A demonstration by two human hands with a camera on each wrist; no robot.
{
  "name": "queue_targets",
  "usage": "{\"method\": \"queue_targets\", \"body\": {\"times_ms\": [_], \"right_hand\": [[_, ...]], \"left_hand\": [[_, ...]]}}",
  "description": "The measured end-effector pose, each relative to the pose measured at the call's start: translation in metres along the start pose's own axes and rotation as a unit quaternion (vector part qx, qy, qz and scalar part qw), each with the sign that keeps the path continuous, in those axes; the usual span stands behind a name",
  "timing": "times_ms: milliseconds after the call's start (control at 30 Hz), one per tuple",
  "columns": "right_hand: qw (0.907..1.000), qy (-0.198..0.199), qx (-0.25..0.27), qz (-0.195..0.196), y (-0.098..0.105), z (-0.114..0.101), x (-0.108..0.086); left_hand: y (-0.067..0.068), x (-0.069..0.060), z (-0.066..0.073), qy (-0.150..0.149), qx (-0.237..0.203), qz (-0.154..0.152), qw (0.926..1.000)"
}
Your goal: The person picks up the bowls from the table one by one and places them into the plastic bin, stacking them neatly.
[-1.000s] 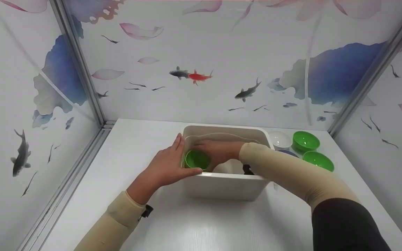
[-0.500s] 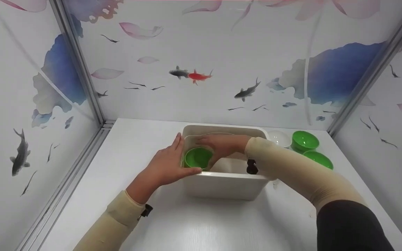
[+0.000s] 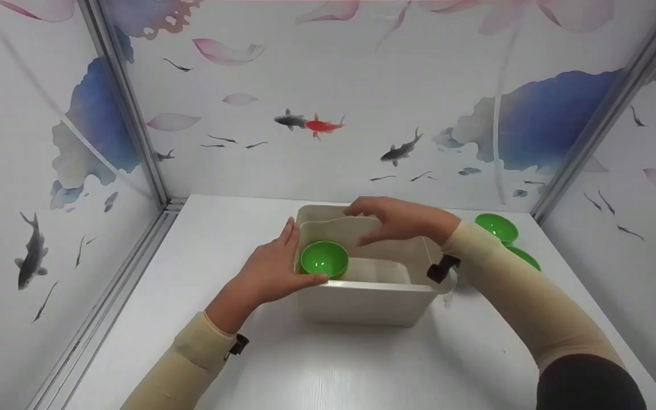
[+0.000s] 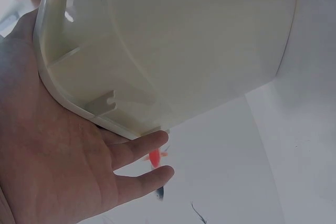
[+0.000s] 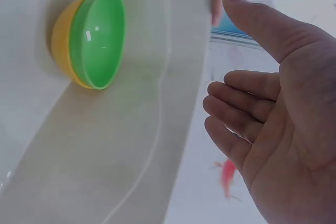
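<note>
A white plastic bin stands on the table in the head view. Inside its left end sits a green bowl; the right wrist view shows it nested in a yellow bowl. My left hand rests against the bin's near-left corner, thumb along the front rim and straight fingers along the left side. The left wrist view shows the palm against the rim. Above the bin's right half hovers my right hand, fingers apart and holding nothing, clear of the bowls.
To the right of the bin, two green bowls are partly hidden by my right arm. Printed panels and metal posts enclose the table at the back and sides.
My right hand has let go of the green bowl, risen and moved right, away from it. The bowl stays in the bin. My left hand keeps its place.
</note>
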State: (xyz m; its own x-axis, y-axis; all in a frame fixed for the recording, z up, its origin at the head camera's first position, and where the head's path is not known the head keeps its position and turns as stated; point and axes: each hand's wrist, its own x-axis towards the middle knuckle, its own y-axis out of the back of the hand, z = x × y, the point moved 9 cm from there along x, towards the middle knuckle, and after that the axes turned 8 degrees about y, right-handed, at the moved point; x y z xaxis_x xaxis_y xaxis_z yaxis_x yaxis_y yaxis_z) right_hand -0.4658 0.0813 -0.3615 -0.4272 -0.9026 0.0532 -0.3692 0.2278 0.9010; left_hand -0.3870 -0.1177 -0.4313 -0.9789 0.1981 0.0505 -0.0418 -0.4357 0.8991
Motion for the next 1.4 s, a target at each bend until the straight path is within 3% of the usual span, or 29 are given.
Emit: {"method": "queue_targets", "body": {"times_ms": [167, 433, 733, 1033, 1400], "right_hand": [[0.9972, 0.029, 0.012, 0.068, 0.015, -0.005, -0.032], [0.9843, 0.056, 0.032, 0.165, 0.024, -0.004, -0.088], [0.9607, 0.101, 0.003, 0.259, 0.032, -0.012, -0.141], [0.9512, 0.048, -0.014, 0.304, 0.028, 0.000, -0.187], [0.9443, -0.025, 0.009, 0.328, 0.019, 0.019, -0.218]], "left_hand": [[0.000, 0.000, 0.000, 0.003, -0.004, 0.000, 1.0000], [-0.001, -0.001, 0.000, 0.002, -0.003, -0.002, 1.0000], [-0.002, 0.000, 0.000, -0.003, 0.000, 0.003, 1.0000], [0.000, -0.001, 0.002, 0.000, 0.001, -0.004, 1.0000], [-0.001, -0.001, 0.003, -0.001, -0.007, -0.003, 1.0000]]}}
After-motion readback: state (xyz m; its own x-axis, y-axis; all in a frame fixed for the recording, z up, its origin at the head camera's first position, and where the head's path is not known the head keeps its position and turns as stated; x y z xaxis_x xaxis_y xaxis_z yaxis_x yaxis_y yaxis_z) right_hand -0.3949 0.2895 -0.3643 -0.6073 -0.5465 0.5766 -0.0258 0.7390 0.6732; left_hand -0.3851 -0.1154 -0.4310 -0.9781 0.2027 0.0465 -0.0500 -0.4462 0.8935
